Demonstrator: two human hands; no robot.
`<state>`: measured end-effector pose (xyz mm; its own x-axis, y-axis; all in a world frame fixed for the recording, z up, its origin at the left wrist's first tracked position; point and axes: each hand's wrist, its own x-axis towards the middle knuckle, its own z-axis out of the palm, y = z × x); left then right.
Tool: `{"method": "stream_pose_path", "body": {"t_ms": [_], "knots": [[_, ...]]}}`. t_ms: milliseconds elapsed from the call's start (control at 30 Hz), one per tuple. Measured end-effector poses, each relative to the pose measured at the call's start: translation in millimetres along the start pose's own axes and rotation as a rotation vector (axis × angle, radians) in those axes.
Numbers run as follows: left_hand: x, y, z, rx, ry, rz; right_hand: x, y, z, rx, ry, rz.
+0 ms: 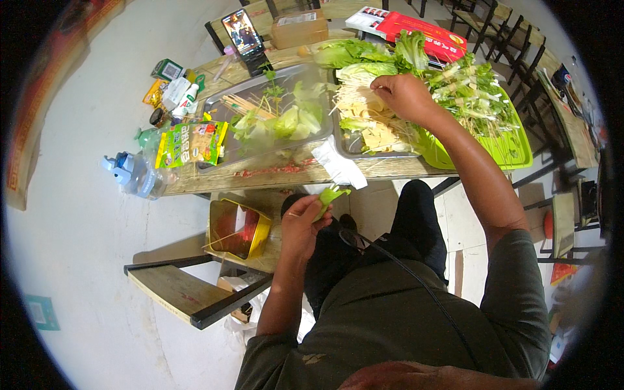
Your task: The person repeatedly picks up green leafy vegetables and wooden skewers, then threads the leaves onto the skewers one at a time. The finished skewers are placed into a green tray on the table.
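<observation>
In my left hand [303,222], held low before my lap, is a rolled green lettuce leaf [330,197] with white stem ends poking out of it. My right hand [407,97] reaches over a metal tray [385,156], its fingertips pinched together beside a bundle of enoki mushrooms [352,90]. Whether anything is between those fingertips is hidden. Yellowish flat sheets [385,139], perhaps tofu skin, lie nearer me in that tray. To its right, skewered rolls of greens [468,95] are piled on a lime-green plastic tray [522,151].
A second metal tray [297,142] holds bamboo skewers [253,108] and loose leaves. White tissue [339,163] hangs at the table edge. A snack bag [192,144], water bottle [144,178] and propped phone [242,34] stand left. Below is a yellow-rimmed bin [262,236]; a red box [424,34] lies behind.
</observation>
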<state>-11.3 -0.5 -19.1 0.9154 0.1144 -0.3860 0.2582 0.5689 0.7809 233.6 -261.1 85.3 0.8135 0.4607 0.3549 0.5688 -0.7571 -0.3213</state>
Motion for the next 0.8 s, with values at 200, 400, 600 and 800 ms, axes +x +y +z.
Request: {"method": "stream_pose_path", "body": {"t_ms": [200, 400, 600, 800], "knots": [[3.3, -5.6, -5.4, -0.023, -0.013, 0.013, -0.2, -1.9, 5.9, -0.049, -0.045, 0.006], [3.7, -6.2, -5.5, -0.009, 0.006, 0.008, -1.0, -1.5, 1.9, -0.095, -0.014, -0.003], [2.1, -5.4, -6.4, -0.011, 0.015, 0.01, -6.7, -11.9, -2.9, -0.013, 0.168, 0.027], [2.6, 3.5, -4.4, -0.015, 0.059, 0.041, -7.4, -11.7, -10.8, 0.803, 0.288, 0.239]]}}
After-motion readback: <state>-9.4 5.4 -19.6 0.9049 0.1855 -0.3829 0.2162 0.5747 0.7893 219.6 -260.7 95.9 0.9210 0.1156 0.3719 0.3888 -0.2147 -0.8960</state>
